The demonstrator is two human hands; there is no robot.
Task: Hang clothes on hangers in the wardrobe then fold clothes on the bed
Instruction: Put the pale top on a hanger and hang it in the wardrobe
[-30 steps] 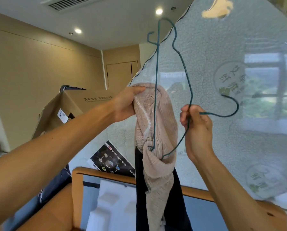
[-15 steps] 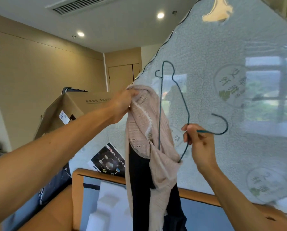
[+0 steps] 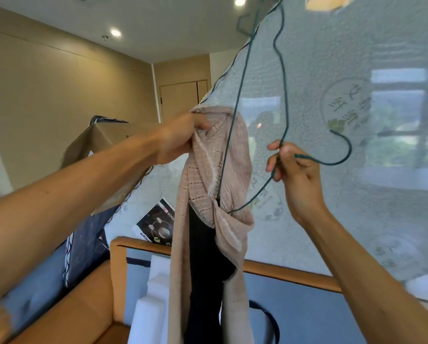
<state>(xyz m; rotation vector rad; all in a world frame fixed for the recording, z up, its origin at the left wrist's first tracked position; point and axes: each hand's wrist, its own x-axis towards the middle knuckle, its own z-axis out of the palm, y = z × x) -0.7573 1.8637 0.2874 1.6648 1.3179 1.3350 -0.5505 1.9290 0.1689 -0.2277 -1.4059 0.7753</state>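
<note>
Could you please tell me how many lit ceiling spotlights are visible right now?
2. One spotlight is at the top edge, left of the green wire hanger; the other is lower left, beside a small ceiling fitting. More may lie outside the frame.

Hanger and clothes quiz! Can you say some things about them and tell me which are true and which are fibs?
1. The right hand pinches the hanger. True.
2. The hanger is wooden. False: it is thin green wire.
3. The left hand holds nothing. False: it grips the pink top.
4. Part of the hanger is tucked into the pink top. True.
</note>
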